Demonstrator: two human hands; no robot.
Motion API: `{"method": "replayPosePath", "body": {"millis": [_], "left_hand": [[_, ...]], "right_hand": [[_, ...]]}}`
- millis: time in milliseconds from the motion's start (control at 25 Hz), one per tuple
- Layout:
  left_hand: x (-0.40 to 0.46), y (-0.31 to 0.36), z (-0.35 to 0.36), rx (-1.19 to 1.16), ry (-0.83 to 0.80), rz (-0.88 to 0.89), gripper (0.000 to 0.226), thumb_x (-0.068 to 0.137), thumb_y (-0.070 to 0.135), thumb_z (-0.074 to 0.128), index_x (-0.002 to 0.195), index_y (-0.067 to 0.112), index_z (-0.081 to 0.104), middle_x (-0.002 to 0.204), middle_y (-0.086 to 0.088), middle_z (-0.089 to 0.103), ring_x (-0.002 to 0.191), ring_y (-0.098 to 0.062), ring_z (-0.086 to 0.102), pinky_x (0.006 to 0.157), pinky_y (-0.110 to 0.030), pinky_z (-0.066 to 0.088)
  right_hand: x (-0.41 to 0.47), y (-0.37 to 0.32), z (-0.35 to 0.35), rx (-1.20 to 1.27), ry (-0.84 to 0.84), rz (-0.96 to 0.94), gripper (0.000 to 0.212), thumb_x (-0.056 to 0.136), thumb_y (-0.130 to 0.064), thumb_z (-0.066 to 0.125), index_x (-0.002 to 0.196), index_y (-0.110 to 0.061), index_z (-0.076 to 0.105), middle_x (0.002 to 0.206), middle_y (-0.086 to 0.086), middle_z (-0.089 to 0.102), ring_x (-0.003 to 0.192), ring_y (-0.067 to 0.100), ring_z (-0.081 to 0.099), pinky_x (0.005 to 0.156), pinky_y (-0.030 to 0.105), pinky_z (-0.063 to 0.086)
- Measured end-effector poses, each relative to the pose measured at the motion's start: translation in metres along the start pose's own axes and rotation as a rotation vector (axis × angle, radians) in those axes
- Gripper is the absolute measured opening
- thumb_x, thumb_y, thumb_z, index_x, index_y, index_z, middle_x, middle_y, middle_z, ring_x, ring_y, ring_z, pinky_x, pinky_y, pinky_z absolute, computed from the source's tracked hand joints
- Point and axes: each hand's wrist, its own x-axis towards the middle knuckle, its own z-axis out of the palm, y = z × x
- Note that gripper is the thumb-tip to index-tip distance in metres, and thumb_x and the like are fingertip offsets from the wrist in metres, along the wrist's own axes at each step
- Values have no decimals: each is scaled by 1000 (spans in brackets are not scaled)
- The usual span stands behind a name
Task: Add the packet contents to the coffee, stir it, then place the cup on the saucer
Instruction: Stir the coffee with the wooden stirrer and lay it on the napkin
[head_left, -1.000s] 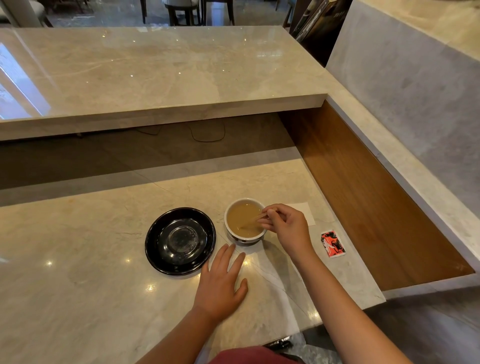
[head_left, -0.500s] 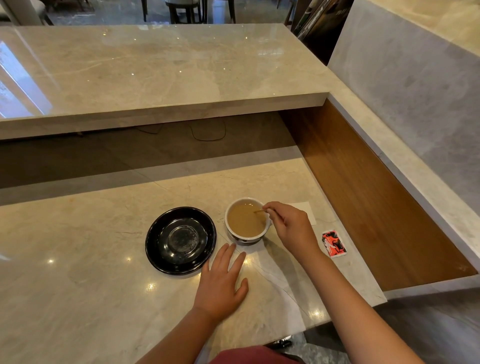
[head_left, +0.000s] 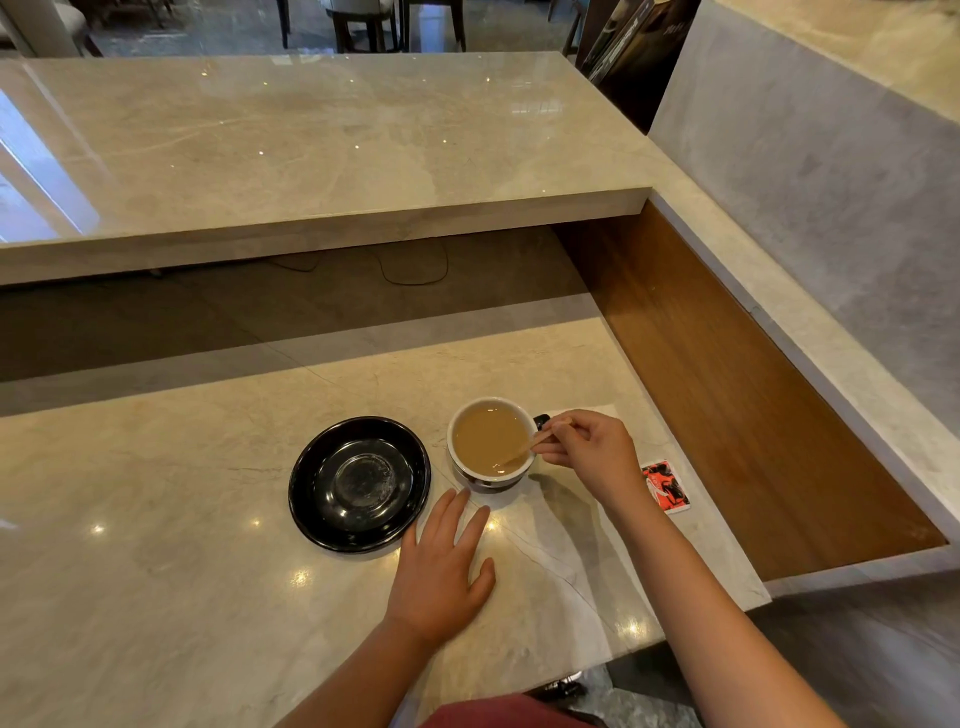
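A white cup (head_left: 491, 441) of light brown coffee stands on the marble counter, its dark handle pointing right. My right hand (head_left: 589, 449) sits just right of the cup and pinches a thin wooden stirrer (head_left: 530, 448) whose tip dips into the coffee near the right rim. An empty black saucer (head_left: 359, 484) lies directly left of the cup, not touching it. My left hand (head_left: 441, 574) rests flat on the counter in front of the cup, fingers spread, holding nothing. A red and black packet (head_left: 666, 487) lies on the counter right of my right wrist.
A white paper napkin (head_left: 605, 413) lies behind my right hand. A raised marble bar top (head_left: 311, 156) overhangs the back of the counter. A wooden side panel (head_left: 727, 389) drops off to the right, past the counter's right edge.
My right hand has carried the stirrer around inside the cup, from over the middle to the right rim. The left hand, cup and saucer have stayed put.
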Motion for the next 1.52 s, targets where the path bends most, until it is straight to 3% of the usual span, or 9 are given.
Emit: {"method": "replayPosePath", "body": {"millis": [160, 320, 480, 600, 800, 960, 1080, 1240, 1520], "left_hand": [[-1, -1, 1, 4, -4, -3, 53, 83, 47, 44, 131, 22, 49, 142, -9, 44, 132, -24, 31, 95, -53, 36], [0, -1, 2, 0, -7, -4, 54, 84, 46, 44, 131, 22, 48, 142, -9, 43, 133, -25, 32, 95, -53, 36], [0, -1, 2, -7, -7, -3, 53, 83, 46, 44, 131, 22, 48, 142, -9, 43, 133, -24, 31, 94, -53, 37], [0, -1, 1, -4, -7, -4, 53, 83, 46, 44, 131, 22, 48, 142, -9, 43, 133, -25, 32, 95, -54, 37], [-1, 0, 1, -31, 8, 1, 53, 82, 45, 45, 130, 22, 48, 141, -9, 44, 132, -24, 31, 94, -53, 37], [-1, 0, 1, -31, 2, -2, 53, 83, 45, 44, 130, 22, 48, 141, -9, 45, 132, -25, 33, 93, -53, 38], [0, 0, 0, -24, 4, -7, 53, 83, 46, 44, 129, 22, 48, 141, -9, 45, 131, -25, 34, 93, -53, 39], [0, 0, 0, -12, -4, -10, 53, 82, 46, 44, 129, 23, 50, 140, -8, 46, 131, -24, 35, 92, -52, 39], [0, 0, 0, -12, 2, -2, 52, 81, 46, 45, 128, 23, 49, 140, -8, 45, 132, -22, 31, 92, -51, 38]], "right_hand": [[-3, 5, 15, 252, 72, 122, 19, 92, -3, 46, 88, 0, 64, 79, 17, 68, 63, 14, 70, 61, 19, 59], [-5, 9, 29, 350, 153, 66, 20, 93, -1, 44, 94, 4, 64, 81, 15, 67, 62, 7, 70, 61, 15, 57], [-8, 18, 22, 20, 198, -172, 21, 92, -5, 47, 89, -11, 68, 85, 9, 70, 78, 20, 70, 74, 34, 59], [-10, 12, 7, -305, 126, -380, 19, 91, -6, 49, 89, -9, 68, 84, 8, 72, 77, 21, 68, 73, 40, 57], [-11, -6, -5, -462, 30, -339, 19, 90, -5, 49, 87, -6, 68, 83, 11, 72, 77, 22, 67, 74, 37, 55], [-17, -1, 0, -249, -10, -190, 22, 90, -4, 49, 83, -8, 69, 75, 2, 69, 77, 19, 69, 77, 33, 57], [-23, 6, 3, -58, -1, -120, 21, 91, -3, 49, 83, -7, 68, 78, 7, 71, 80, 21, 71, 75, 30, 58], [-29, 14, 11, 167, 13, -39, 19, 92, -2, 48, 89, -1, 67, 81, 9, 71, 75, 9, 72, 68, 19, 57], [-29, 13, 9, 457, 174, -4, 20, 93, -3, 47, 93, 1, 66, 87, 17, 72, 79, 19, 72, 70, 21, 59]]}}
